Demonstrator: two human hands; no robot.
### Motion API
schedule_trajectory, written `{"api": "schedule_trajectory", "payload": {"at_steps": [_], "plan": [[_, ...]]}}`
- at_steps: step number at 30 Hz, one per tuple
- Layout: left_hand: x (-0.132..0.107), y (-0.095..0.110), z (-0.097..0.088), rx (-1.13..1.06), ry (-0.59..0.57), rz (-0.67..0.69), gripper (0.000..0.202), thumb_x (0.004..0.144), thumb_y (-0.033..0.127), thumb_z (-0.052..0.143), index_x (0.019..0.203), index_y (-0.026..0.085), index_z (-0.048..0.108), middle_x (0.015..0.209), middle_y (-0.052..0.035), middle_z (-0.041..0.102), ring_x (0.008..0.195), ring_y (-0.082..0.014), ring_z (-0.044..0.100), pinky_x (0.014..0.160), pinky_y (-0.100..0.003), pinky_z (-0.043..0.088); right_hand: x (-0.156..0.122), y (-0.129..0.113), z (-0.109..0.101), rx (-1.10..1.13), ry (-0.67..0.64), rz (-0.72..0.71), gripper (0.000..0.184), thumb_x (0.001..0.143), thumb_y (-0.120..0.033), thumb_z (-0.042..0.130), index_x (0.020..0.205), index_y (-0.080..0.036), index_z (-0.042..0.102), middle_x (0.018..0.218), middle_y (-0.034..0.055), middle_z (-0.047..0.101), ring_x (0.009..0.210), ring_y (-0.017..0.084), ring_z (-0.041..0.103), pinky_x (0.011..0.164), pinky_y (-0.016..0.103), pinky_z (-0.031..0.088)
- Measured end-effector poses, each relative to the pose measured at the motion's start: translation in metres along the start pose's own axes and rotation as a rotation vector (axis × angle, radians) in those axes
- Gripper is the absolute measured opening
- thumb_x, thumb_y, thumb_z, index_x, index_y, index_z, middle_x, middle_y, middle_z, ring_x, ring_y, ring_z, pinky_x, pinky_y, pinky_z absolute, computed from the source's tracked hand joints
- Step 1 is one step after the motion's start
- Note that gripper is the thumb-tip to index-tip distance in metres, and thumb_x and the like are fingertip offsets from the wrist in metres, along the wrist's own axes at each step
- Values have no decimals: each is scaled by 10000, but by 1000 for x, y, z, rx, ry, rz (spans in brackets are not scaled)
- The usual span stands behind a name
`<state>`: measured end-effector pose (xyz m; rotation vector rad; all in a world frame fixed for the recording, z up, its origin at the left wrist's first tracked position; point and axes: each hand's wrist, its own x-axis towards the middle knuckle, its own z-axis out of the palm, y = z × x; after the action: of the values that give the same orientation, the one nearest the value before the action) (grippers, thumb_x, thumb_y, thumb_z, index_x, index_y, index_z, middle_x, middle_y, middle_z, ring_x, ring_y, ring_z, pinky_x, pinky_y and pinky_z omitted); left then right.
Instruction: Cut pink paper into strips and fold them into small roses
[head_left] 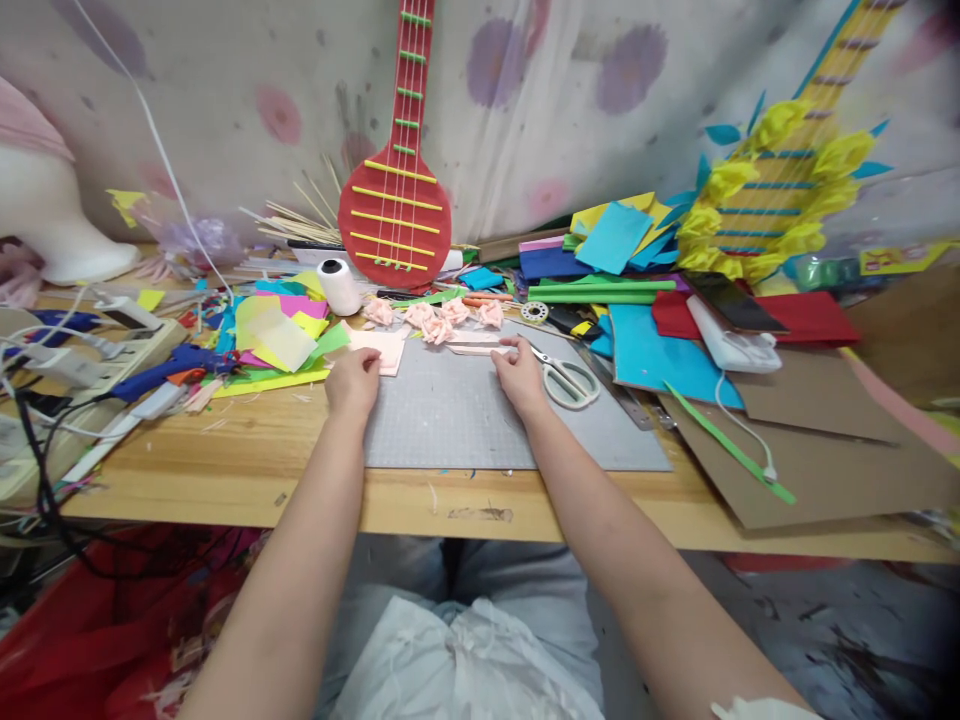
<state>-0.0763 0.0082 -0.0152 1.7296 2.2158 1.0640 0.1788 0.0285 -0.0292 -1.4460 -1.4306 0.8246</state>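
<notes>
My left hand (pixel 352 380) rests at the left edge of a grey cutting mat (pixel 480 420), its curled fingers touching a pale pink paper sheet (pixel 382 348). At the mat's far edge my right hand (pixel 519 375) pinches a pale pink paper strip (pixel 476 347) with its fingers closed. White-handled scissors (pixel 566 378) lie just right of that hand. Several pink paper roses (pixel 439 318) sit in a row behind the mat.
A blue glue gun (pixel 176 365), power strips and cables crowd the left. Coloured paper scraps (pixel 277 340), a white thread spool (pixel 339 286), a red paper guitar (pixel 395 215), foam sheets (pixel 652 350) and brown cardboard (pixel 817 450) fill the back and right.
</notes>
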Motion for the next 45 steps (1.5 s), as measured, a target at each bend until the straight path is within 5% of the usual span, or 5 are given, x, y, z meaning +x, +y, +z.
{"api": "schedule_trajectory", "payload": {"at_steps": [6, 22, 32, 40, 45], "plan": [[1, -4, 4, -85, -50, 112, 260, 635, 292, 647, 884, 220, 658, 826, -52, 678, 801, -223, 609, 752, -353, 445, -2, -5, 2, -4, 68, 53, 263, 718, -353, 500, 942, -216, 480, 497, -84, 446, 489, 130, 450, 511, 240, 317], [6, 5, 3, 152, -62, 56, 194, 746, 238, 516, 884, 208, 647, 863, -47, 672, 852, -201, 579, 728, -309, 426, 0, 0, 6, -27, 49, 3, 220, 730, -323, 486, 928, -227, 487, 491, -85, 438, 474, 127, 434, 503, 243, 303], [8, 3, 5, 38, 2, -40, 174, 708, 226, 522, 848, 192, 620, 782, -30, 649, 806, -189, 583, 713, -308, 438, 2, 3, 6, -30, 52, 9, 234, 725, -320, 480, 938, -223, 498, 496, -82, 445, 479, 131, 448, 509, 247, 310], [0, 6, -2, 76, -171, 323, 249, 688, 176, 517, 918, 188, 612, 994, -48, 637, 961, -191, 556, 849, -298, 421, 3, 0, 10, -49, 9, -8, 186, 720, -323, 474, 875, -229, 518, 498, -72, 428, 502, 136, 447, 520, 248, 315], [7, 8, -6, 258, -218, 358, 283, 736, 153, 449, 959, 195, 617, 1017, -64, 644, 953, -210, 574, 779, -303, 430, 2, -1, 12, -53, -4, -17, 179, 721, -323, 470, 864, -227, 520, 500, -70, 424, 513, 134, 445, 518, 242, 309]]}}
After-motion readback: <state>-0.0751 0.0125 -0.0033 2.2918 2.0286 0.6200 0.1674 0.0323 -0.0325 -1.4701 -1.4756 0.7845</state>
